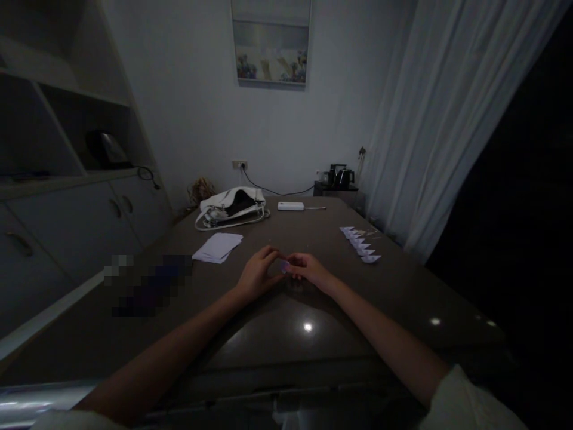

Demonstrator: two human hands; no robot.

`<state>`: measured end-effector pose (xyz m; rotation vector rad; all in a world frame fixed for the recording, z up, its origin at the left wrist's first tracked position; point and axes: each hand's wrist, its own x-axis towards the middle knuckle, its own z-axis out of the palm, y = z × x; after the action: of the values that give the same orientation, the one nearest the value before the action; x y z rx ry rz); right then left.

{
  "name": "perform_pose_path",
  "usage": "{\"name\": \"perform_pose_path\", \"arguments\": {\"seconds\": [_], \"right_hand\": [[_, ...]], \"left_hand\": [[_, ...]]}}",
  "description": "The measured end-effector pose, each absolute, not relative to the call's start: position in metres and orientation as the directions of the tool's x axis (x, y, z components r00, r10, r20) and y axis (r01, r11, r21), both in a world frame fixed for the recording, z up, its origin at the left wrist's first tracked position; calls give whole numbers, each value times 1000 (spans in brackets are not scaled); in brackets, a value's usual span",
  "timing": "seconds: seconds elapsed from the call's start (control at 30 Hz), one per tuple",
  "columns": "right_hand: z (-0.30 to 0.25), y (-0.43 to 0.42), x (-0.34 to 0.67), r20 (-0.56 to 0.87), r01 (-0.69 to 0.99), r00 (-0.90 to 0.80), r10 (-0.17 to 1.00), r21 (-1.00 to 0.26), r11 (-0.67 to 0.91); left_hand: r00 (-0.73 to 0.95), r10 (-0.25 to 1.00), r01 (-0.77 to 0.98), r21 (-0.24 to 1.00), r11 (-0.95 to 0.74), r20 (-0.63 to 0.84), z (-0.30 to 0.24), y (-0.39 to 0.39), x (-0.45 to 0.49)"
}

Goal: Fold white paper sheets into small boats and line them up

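Between my two hands, just above the dark table (268, 319), is a small folded piece of paper (285, 266), pale violet-white and mostly covered by fingers. My left hand (261, 272) pinches it from the left with thumb and fingertips. From the right, my right hand (310, 270) grips it with curled fingers. How it is folded cannot be made out. Off to the right stands a slanting row of several folded paper boats (359, 245). To the left lies a loose stack of white paper sheets (218, 247).
A white handbag (233, 206) sits open at the table's far left, with a white power bank (290, 206) and short cable beside it. A blurred-out dark patch (156, 283) covers something at left. Cabinets (76, 215) line the left side; a white curtain (430, 131) hangs right.
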<state>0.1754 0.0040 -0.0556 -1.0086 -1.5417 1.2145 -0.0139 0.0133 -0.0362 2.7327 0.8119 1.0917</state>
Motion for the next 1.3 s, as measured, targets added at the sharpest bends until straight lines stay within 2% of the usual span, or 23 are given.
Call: {"name": "perform_pose_path", "arguments": {"seconds": [0.13, 0.4, 0.6, 0.93, 1.1, 1.3], "right_hand": [[-59, 5, 175, 171, 54, -255, 952, -980, 191], [-64, 8, 175, 194, 37, -261, 946, -977, 210], [-67, 8, 175, 190, 43, -246, 950, -978, 206], [-55, -1, 172, 168, -8, -289, 943, -985, 173], [-55, -2, 172, 156, -42, -254, 955, -988, 150], [-56, -2, 172, 164, -35, -259, 952, -986, 161]], "left_hand": [[642, 513, 395, 327, -858, 570, -35, 11, -13], [619, 622, 382, 508, -772, 479, -41, 14, -10], [611, 640, 322, 592, -739, 466, -42, 17, -9], [569, 641, 304, 592, -747, 516, -37, 15, -10], [562, 636, 297, 588, -752, 529, -36, 16, -11], [576, 648, 259, 641, -722, 498, -36, 15, -10]]}}
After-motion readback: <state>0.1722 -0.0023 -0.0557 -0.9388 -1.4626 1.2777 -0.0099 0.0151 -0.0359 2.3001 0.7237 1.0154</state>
